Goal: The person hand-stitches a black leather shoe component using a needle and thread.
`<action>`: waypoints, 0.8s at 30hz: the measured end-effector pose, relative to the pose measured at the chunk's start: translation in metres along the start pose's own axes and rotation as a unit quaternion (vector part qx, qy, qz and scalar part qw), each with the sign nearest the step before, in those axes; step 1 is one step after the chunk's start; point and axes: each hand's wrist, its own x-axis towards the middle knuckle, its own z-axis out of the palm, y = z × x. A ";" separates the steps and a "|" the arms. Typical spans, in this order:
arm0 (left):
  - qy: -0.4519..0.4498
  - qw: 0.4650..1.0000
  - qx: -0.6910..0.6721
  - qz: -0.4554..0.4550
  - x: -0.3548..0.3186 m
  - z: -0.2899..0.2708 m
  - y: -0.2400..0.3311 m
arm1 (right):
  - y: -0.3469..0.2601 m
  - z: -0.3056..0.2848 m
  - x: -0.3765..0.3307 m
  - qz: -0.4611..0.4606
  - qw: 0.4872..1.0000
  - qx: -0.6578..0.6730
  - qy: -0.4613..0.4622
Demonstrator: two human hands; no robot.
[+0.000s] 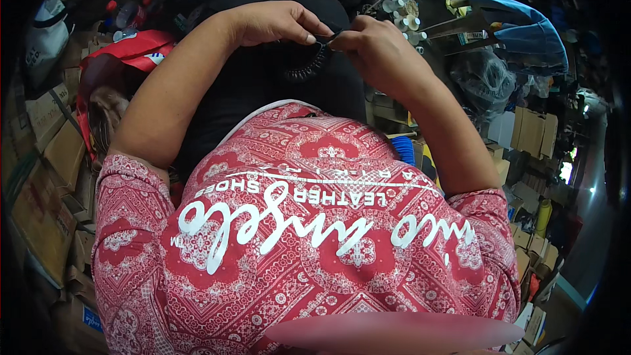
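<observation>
While both forearms come up from the lower edge, the hands meet near 12 o'clock over a black piece of work sitting on the lap. The left hand [276, 23] has its thumb and forefinger pinched together on a thin black strap or edge [327, 37], and the right hand [371, 43] pinches the same bit from the 3 o'clock side, so the fingertips of both hands nearly touch with that strip clamped between them. Just below the fingers, at about 6 o'clock from the pinch, there's a ribbed black curved part [307, 66], looks like a gathered or corrugated trim, hanging off the black material [263, 85]; can't tell exactly what item it is.

Around it: a red patterned shirt [315, 236] fills the bottom, a red bag [131, 52] at 10 o'clock, cardboard boxes [46, 158] at 9, white thread spools [401, 10] at 1, blue cloth [526, 33] at 2.
</observation>
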 end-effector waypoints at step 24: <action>0.138 0.987 0.026 0.075 0.014 0.005 -0.021 | 0.027 0.004 0.033 0.011 0.992 0.085 -0.097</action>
